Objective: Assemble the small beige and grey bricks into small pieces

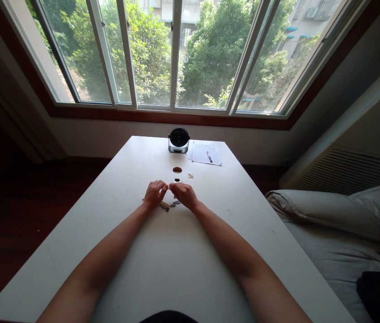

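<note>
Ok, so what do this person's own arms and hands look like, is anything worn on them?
The left arm and right arm are bare, with no sleeves showing. The left hand and right hand are bare too: no gloves, cables or markings, and no watch on either wrist. Any rings would be too small to tell.

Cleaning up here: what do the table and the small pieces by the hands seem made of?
The table looks like white laminate: smooth, faintly scuffed, softly sheened. The small tan and grey pieces may be plastic, but are too small to tell.
</note>
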A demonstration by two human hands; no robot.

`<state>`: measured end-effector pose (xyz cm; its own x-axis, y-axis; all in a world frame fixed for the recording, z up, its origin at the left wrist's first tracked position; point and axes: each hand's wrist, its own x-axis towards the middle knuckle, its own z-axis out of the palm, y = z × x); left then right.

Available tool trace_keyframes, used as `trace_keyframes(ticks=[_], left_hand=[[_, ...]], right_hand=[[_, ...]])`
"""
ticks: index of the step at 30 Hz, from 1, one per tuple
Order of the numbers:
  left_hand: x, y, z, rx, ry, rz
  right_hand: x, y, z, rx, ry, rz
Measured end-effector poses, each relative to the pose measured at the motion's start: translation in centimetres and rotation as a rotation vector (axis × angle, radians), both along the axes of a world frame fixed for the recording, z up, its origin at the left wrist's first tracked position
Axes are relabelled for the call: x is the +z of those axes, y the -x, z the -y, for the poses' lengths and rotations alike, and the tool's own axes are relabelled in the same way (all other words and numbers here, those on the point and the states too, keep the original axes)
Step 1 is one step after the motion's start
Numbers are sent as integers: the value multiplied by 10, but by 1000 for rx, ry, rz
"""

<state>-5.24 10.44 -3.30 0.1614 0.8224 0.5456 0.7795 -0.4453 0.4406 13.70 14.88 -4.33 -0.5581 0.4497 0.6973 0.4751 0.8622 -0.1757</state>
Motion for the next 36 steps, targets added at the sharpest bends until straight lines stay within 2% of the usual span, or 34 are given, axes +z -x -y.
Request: trace_keyframes(ticks=[13,20,24,36], left_hand=[[7,-3,6,-46,-56,2],[4,-2,5,7,-49,62],[3,-2,4,36,-31,97],[-4,-4,0,3,15,92]], right_hand=[[-1,1,0,-33,6,-52],[-1,1,0,1,35,-58],[-2,1,0,-3,-23,9],[8,1,3,5,-91,47]])
